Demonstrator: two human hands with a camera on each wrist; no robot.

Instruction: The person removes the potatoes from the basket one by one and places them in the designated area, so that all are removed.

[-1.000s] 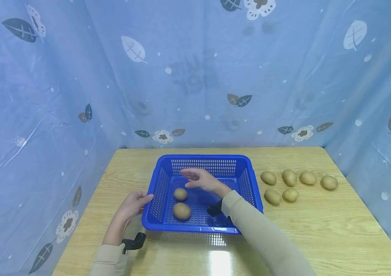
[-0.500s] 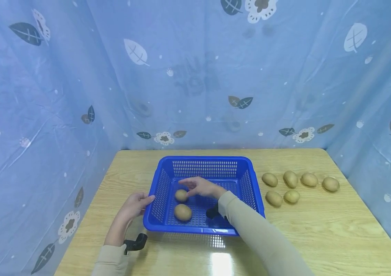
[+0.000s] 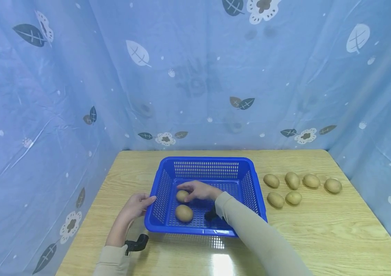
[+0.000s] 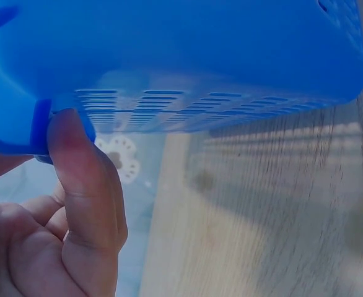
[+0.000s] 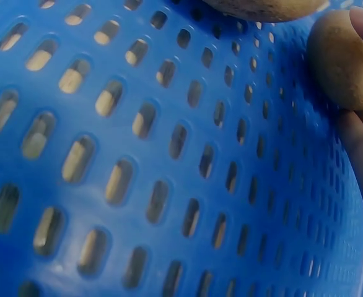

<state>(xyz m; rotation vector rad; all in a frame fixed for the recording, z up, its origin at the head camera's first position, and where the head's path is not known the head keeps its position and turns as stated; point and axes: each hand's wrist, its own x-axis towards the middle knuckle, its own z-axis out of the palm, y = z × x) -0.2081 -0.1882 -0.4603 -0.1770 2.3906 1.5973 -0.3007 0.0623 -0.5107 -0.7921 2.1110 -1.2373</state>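
Observation:
A blue plastic basket [image 3: 202, 231] with slotted walls sits on the wooden table. At its left rim, my left hand [image 3: 135, 204] pinches the edge between thumb and fingers; the left wrist view shows a bent finger [image 4: 85, 192] against the rim. Inside the basket, my right hand [image 3: 199, 190] has thumb and fingers around the farther of two potatoes [image 3: 182, 196]. In the right wrist view that potato [image 5: 341, 62] lies between the digits, close to the slotted floor. A second potato [image 3: 184, 213] rests in the basket, nearer to me.
Right of the basket lie several loose potatoes [image 3: 292, 180] in two uneven rows on the table [image 3: 323, 234]. A blue patterned curtain [image 3: 195, 88] hangs behind the table and along both sides. Black wrist mounts [image 3: 137, 243] stick out at the sleeves.
My right hand has come down and toward me inside the basket, closing its fingers about the farther potato. My left hand keeps its hold on the rim. The view has shifted slightly.

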